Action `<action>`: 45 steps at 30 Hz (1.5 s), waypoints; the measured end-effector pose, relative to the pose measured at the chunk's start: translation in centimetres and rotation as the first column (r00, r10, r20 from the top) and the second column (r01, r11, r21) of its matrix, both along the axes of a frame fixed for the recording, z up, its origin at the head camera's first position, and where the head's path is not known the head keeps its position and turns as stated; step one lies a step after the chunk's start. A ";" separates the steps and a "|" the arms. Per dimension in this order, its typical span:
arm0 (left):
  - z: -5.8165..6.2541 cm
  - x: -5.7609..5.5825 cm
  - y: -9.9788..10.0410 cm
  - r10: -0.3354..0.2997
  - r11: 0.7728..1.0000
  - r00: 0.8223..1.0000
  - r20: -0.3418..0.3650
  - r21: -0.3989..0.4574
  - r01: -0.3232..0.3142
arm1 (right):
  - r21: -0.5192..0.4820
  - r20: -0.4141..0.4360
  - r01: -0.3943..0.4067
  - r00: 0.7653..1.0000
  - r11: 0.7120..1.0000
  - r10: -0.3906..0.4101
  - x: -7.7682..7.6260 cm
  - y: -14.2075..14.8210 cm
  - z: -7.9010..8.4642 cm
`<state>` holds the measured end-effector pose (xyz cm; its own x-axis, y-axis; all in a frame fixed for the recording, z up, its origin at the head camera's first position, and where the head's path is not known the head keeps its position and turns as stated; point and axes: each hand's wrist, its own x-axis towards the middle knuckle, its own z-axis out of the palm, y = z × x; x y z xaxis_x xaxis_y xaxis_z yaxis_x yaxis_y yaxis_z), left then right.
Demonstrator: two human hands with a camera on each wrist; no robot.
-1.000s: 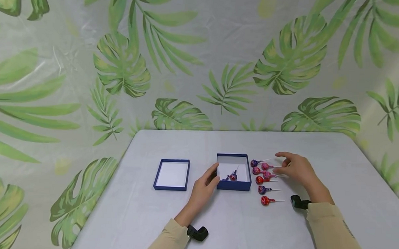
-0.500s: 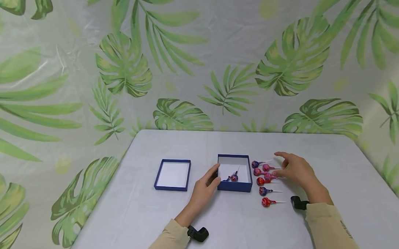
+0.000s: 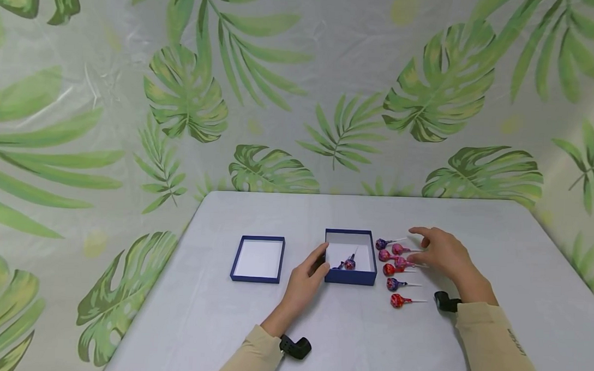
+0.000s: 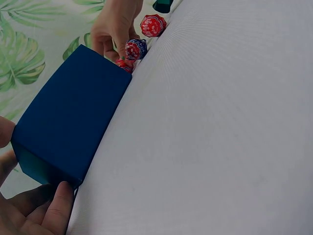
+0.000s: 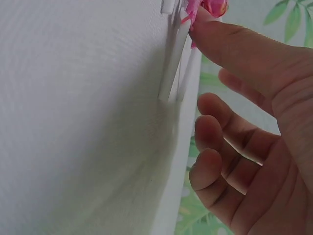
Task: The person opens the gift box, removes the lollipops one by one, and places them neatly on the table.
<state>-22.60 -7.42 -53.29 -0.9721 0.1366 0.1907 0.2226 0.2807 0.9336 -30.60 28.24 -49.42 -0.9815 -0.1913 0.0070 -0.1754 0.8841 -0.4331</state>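
Note:
My left hand (image 3: 303,278) holds the left side of a blue box (image 3: 350,277), a finger along its left edge and another digit at the near corner. The left wrist view shows digits on the box's side and lower corner. A purple-wrapped lollipop (image 3: 350,264) lies inside, with another partly hidden behind the near wall. My right hand (image 3: 444,253) is over the sticks of several lollipops to the right of the box. Its thumb touches a pink lollipop (image 3: 401,262); the index finger is stretched out, apart from the thumb. In the right wrist view the other fingers (image 5: 208,132) are loosely bent.
A blue-edged lid (image 3: 256,280) lies inside up, left of the box. Nearer me in the lollipop row are a purple lollipop (image 3: 393,284) and a red lollipop (image 3: 398,301), sticks pointing right. The white table (image 3: 350,340) ends at a leaf-patterned curtain (image 3: 344,89).
My right thumb has closed in slightly on the pink lollipop. The left hand stays on the box, and the whole view has shifted a little.

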 end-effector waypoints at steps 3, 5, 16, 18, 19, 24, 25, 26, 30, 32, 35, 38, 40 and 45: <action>-0.4 -0.2 -0.1 -0.002 1.000 1.000 -0.005 -0.010 0.002 | 0.000 -0.005 0.002 1.000 1.000 -0.002 0.1 0.0 0.0; -0.4 -0.2 -0.1 -0.004 1.000 1.000 -0.006 -0.010 0.004 | 0.000 -0.011 0.007 1.000 1.000 -0.007 0.1 0.0 -0.1; -0.3 -0.2 -0.1 -0.007 1.000 1.000 -0.004 -0.010 0.007 | 0.000 -0.024 0.012 1.000 1.000 -0.012 0.8 0.8 0.9; -0.2 -0.1 -0.1 -0.008 1.000 1.000 -0.007 -0.016 0.008 | -0.013 0.007 -0.010 1.000 1.000 0.010 1.3 1.4 1.6; -0.2 -0.1 -0.1 -0.008 1.000 1.000 -0.008 -0.019 0.008 | -0.023 0.038 -0.024 0.999 0.999 0.025 1.5 1.7 1.8; 0.0 0.0 -0.3 0.001 1.000 1.000 -0.008 -0.025 -0.002 | -0.077 0.208 -0.095 0.972 0.993 0.109 2.0 2.4 1.9; 0.0 0.0 -0.3 0.000 1.000 1.000 -0.008 -0.023 0.000 | -0.081 0.223 -0.096 0.968 0.992 0.112 1.9 2.4 1.7; 0.0 -0.1 -0.2 -0.003 1.000 1.000 -0.009 -0.020 0.002 | -0.083 0.229 -0.095 0.967 0.992 0.112 1.9 2.4 1.5; -0.2 -0.1 -0.2 -0.009 1.000 1.000 -0.007 -0.021 0.009 | -0.068 0.200 -0.093 0.974 0.993 0.104 1.6 2.6 0.6; -0.3 -0.1 -0.2 -0.004 1.000 1.000 -0.003 -0.028 0.004 | -0.059 0.174 -0.096 0.979 0.994 0.105 1.4 2.6 0.2; -0.3 -0.1 -0.2 0.002 0.999 1.000 0.002 -0.035 -0.002 | -0.048 0.140 -0.102 0.984 0.994 0.108 1.1 2.6 -0.1; -0.2 -0.1 -0.2 0.000 0.999 1.000 0.000 -0.036 0.000 | -0.037 0.124 -0.097 0.987 0.995 0.101 1.0 2.5 -0.2; -0.2 -0.1 -0.2 0.001 0.999 1.000 -0.002 -0.035 -0.001 | -0.034 0.121 -0.096 0.988 0.995 0.099 1.0 2.5 -0.1; -0.3 -0.2 -0.1 0.001 1.000 1.000 -0.002 -0.019 -0.002 | -0.033 0.094 -0.079 0.992 0.996 0.082 1.6 2.1 1.2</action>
<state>-22.75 -7.51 -53.63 -0.9719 0.1388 0.1900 0.2241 0.2988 0.9276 -29.00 30.34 -48.19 -0.9594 -0.2710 -0.0787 -0.2026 0.8556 -0.4764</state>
